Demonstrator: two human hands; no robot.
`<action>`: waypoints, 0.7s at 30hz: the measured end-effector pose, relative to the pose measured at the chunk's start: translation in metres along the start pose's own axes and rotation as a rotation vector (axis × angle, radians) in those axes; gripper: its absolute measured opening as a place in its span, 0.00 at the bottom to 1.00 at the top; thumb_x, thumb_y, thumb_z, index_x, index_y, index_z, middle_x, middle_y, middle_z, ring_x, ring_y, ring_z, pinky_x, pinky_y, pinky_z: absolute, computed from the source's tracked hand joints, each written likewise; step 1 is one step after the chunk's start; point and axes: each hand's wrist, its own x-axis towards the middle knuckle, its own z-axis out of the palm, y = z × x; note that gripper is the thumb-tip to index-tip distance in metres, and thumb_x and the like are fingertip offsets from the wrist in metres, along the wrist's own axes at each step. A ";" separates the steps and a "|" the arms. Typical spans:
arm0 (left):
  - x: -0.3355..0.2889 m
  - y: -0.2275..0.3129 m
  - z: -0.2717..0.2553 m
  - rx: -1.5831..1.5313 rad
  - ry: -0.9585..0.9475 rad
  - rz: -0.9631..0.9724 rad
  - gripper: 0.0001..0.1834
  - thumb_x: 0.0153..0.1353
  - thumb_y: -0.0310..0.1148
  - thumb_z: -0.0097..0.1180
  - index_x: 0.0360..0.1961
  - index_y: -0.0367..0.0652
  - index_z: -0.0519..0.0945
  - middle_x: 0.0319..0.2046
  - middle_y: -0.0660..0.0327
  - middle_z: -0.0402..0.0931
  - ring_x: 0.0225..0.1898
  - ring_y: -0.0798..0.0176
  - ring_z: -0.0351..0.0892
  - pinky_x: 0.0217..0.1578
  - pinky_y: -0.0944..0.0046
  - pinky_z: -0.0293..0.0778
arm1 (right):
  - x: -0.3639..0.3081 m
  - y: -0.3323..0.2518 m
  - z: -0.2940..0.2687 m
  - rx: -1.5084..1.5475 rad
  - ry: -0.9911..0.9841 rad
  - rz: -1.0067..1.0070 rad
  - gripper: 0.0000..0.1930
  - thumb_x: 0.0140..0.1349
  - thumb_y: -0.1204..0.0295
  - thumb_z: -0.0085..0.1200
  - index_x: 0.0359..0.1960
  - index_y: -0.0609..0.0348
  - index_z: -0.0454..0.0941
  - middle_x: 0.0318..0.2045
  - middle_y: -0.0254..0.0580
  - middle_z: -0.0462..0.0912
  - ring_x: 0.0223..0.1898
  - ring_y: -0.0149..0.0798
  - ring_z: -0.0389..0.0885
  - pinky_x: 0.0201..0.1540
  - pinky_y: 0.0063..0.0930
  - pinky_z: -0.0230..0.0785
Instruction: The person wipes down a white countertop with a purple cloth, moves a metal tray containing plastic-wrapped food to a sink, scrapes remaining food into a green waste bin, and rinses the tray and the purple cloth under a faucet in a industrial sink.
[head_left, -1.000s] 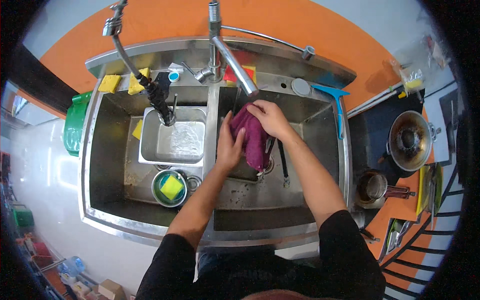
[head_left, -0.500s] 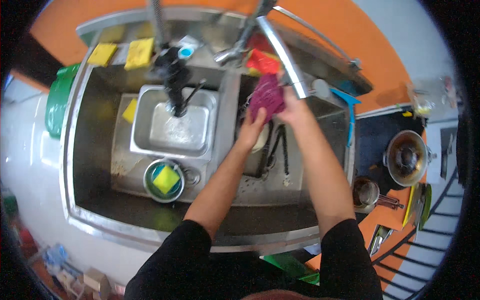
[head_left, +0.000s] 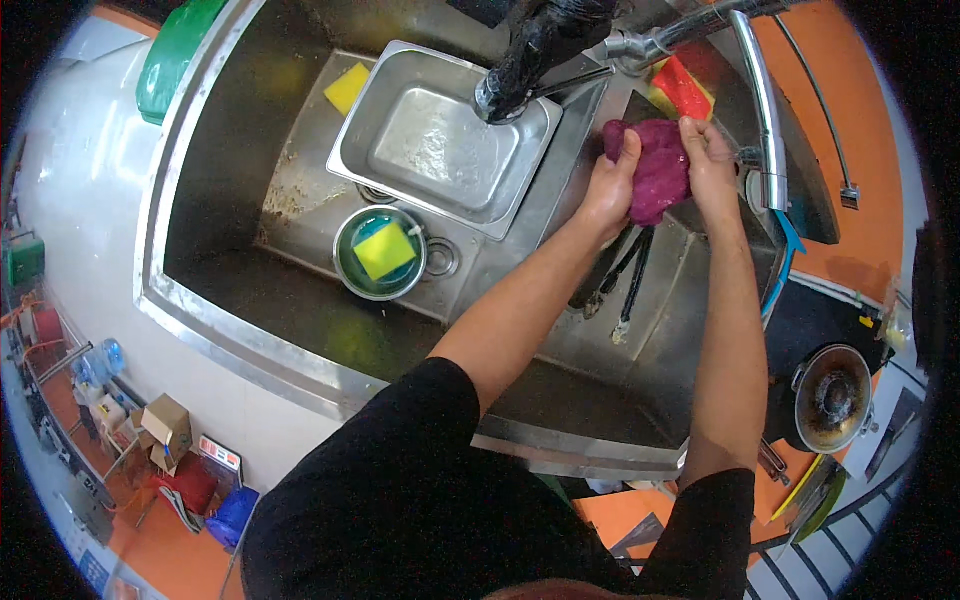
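A purple cloth (head_left: 657,172) is bunched between my hands above the right basin of a steel sink. My left hand (head_left: 612,190) grips its left side, thumb pressed on top. On the other side, my right hand (head_left: 708,165) is closed on the cloth with the thumb near its upper edge. The cloth looks wet. Just right of my right hand stands a chrome faucet spout (head_left: 768,120). Below the cloth, dark strap-like pieces (head_left: 632,280) lie in the basin, partly hidden by my left arm.
The left basin holds a rectangular steel pan (head_left: 350,160) under a black-wrapped spray head (head_left: 505,90). Near it stand a round metal bowl (head_left: 345,262) with a yellow sponge (head_left: 384,250) and another yellow sponge (head_left: 347,89). A red packet (head_left: 683,88) lies behind the cloth; a wok (head_left: 833,397) sits at right.
My view has turned, so the sink appears tilted and shifted. Both hands keep hold of the cloth, which is now bunched more compactly, with both thumbs on top.
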 end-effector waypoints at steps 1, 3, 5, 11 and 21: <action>-0.002 0.005 0.001 -0.042 -0.003 0.000 0.26 0.70 0.50 0.48 0.59 0.43 0.69 0.50 0.57 0.77 0.47 0.59 0.81 0.47 0.57 0.78 | -0.007 0.001 0.006 0.148 -0.051 -0.025 0.25 0.66 0.48 0.53 0.54 0.55 0.75 0.48 0.38 0.80 0.49 0.38 0.77 0.55 0.31 0.66; -0.002 0.010 -0.001 -0.088 -0.004 0.009 0.26 0.71 0.51 0.46 0.59 0.43 0.69 0.50 0.58 0.77 0.48 0.58 0.80 0.48 0.56 0.78 | -0.030 -0.009 0.018 0.294 -0.110 -0.057 0.26 0.66 0.48 0.52 0.55 0.54 0.74 0.51 0.38 0.79 0.50 0.40 0.77 0.57 0.33 0.65; 0.000 0.008 -0.002 -0.223 -0.036 0.087 0.19 0.70 0.46 0.51 0.53 0.43 0.74 0.43 0.61 0.79 0.43 0.62 0.81 0.45 0.60 0.78 | -0.066 -0.026 0.024 0.808 -0.276 0.416 0.25 0.67 0.49 0.51 0.57 0.54 0.72 0.52 0.36 0.78 0.51 0.39 0.77 0.55 0.34 0.67; -0.002 -0.004 0.004 0.042 -0.079 0.125 0.18 0.68 0.43 0.54 0.52 0.42 0.75 0.44 0.61 0.79 0.44 0.62 0.81 0.44 0.60 0.79 | -0.051 -0.020 0.014 0.426 0.052 -0.065 0.18 0.68 0.63 0.54 0.55 0.59 0.70 0.48 0.40 0.79 0.47 0.33 0.78 0.52 0.29 0.71; 0.000 -0.020 -0.010 0.202 0.159 -0.185 0.26 0.68 0.60 0.45 0.50 0.49 0.72 0.33 0.66 0.76 0.33 0.68 0.77 0.35 0.63 0.79 | -0.032 -0.046 0.026 0.365 0.116 -0.086 0.28 0.65 0.48 0.53 0.49 0.65 0.78 0.42 0.42 0.83 0.43 0.34 0.80 0.49 0.31 0.70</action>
